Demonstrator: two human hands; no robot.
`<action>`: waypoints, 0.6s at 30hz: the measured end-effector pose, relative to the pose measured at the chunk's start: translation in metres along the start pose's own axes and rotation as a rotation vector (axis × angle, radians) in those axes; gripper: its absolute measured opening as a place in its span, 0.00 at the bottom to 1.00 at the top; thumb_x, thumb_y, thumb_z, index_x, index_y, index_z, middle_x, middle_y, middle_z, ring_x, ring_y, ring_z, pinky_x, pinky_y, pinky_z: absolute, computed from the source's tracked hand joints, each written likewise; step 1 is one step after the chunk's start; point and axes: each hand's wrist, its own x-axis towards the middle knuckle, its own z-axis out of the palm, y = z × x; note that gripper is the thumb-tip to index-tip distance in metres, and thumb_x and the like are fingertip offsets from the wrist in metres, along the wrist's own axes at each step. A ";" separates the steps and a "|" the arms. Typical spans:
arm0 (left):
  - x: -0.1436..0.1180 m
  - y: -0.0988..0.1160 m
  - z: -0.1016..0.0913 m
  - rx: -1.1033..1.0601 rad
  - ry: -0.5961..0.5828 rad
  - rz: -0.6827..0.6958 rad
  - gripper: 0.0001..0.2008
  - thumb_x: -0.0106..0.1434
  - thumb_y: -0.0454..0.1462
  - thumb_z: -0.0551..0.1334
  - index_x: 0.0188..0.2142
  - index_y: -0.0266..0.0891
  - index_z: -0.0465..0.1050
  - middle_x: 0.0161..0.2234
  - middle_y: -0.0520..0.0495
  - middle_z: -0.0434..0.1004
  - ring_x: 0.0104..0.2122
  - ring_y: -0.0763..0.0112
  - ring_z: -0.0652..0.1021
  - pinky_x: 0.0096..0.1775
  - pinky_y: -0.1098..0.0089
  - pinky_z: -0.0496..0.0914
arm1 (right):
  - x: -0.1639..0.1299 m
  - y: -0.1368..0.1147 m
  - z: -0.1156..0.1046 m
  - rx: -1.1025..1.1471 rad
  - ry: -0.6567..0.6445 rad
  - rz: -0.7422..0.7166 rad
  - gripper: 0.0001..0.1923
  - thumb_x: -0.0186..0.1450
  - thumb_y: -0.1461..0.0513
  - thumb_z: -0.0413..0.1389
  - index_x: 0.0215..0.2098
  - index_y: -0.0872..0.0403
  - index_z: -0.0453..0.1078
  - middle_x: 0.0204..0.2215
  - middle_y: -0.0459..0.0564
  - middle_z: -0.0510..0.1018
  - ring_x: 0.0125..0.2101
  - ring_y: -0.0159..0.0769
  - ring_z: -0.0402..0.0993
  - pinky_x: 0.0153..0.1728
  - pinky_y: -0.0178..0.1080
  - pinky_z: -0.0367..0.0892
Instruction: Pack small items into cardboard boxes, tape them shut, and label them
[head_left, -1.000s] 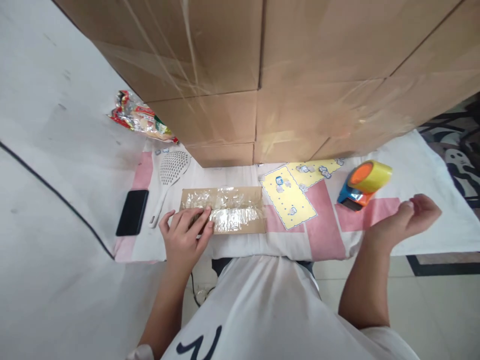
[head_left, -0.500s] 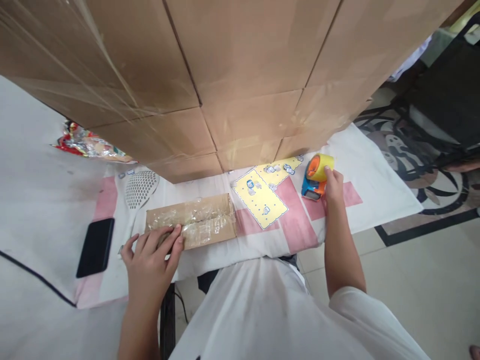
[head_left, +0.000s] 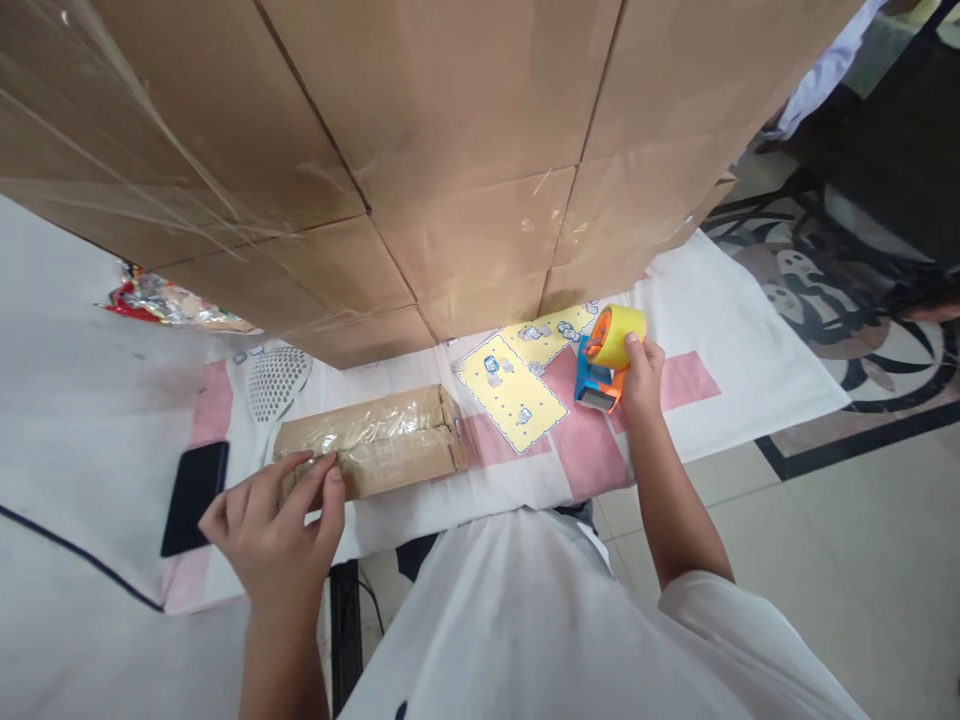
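Observation:
A flat brown cardboard parcel (head_left: 390, 445) wrapped in clear tape lies on the pink-and-white cloth (head_left: 585, 455). My left hand (head_left: 274, 520) hovers at its left end, fingertips touching or just above the near left corner. My right hand (head_left: 641, 365) is closed around an orange-and-blue tape dispenser (head_left: 604, 362) with a yellow roll, held just above the cloth to the parcel's right.
A wall of large cardboard boxes (head_left: 420, 150) rises right behind the cloth. A yellow sticker sheet (head_left: 514, 395) lies between parcel and dispenser. A black phone (head_left: 193, 482), a white perforated scoop (head_left: 277, 380) and a snack wrapper (head_left: 161, 302) sit at the left. Tiled floor at right.
My right hand reached to the tape dispenser, took hold of it and lifted it slightly toward the parcel. My left hand slid from flat on the parcel back to its left corner.

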 end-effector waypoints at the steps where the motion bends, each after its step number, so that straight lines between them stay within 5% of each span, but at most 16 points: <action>1: 0.002 0.000 0.000 0.000 0.011 0.006 0.12 0.61 0.35 0.69 0.45 0.45 0.80 0.43 0.42 0.83 0.40 0.55 0.78 0.50 0.54 0.63 | -0.004 -0.002 0.004 -0.001 0.011 -0.008 0.18 0.63 0.46 0.63 0.32 0.52 0.75 0.27 0.47 0.81 0.29 0.40 0.81 0.34 0.43 0.79; 5: 0.008 0.022 -0.005 -0.111 0.104 0.030 0.13 0.59 0.31 0.69 0.44 0.42 0.80 0.39 0.43 0.83 0.35 0.61 0.79 0.47 0.58 0.67 | -0.027 -0.006 0.028 0.026 -0.023 -0.021 0.19 0.65 0.46 0.61 0.26 0.50 0.70 0.23 0.47 0.77 0.25 0.39 0.77 0.29 0.42 0.77; 8: 0.010 0.068 -0.008 -0.469 0.109 0.105 0.17 0.59 0.27 0.67 0.47 0.41 0.79 0.33 0.46 0.82 0.30 0.67 0.79 0.37 0.67 0.71 | -0.046 -0.003 0.049 0.042 -0.153 0.017 0.21 0.68 0.43 0.55 0.29 0.50 0.72 0.25 0.49 0.78 0.27 0.42 0.78 0.29 0.44 0.77; 10: 0.011 0.108 -0.004 -0.804 -0.108 0.073 0.19 0.63 0.28 0.64 0.52 0.43 0.77 0.27 0.52 0.79 0.24 0.73 0.76 0.31 0.72 0.69 | -0.057 -0.001 0.061 0.021 -0.250 0.048 0.25 0.68 0.40 0.52 0.29 0.49 0.72 0.25 0.50 0.77 0.29 0.44 0.79 0.28 0.46 0.77; 14: 0.015 0.173 0.022 -1.357 -0.748 -0.429 0.31 0.69 0.39 0.62 0.69 0.42 0.58 0.24 0.56 0.75 0.22 0.76 0.73 0.28 0.75 0.67 | -0.073 0.001 0.080 -0.027 -0.406 0.056 0.30 0.68 0.36 0.48 0.29 0.49 0.73 0.23 0.52 0.76 0.33 0.47 0.79 0.30 0.46 0.76; 18: 0.021 0.194 0.053 -1.532 -0.906 -0.866 0.42 0.64 0.44 0.66 0.71 0.37 0.50 0.23 0.56 0.75 0.22 0.75 0.73 0.28 0.75 0.65 | -0.080 0.005 0.084 -0.120 -0.467 -0.019 0.33 0.70 0.36 0.43 0.29 0.50 0.73 0.22 0.51 0.74 0.29 0.45 0.77 0.30 0.45 0.74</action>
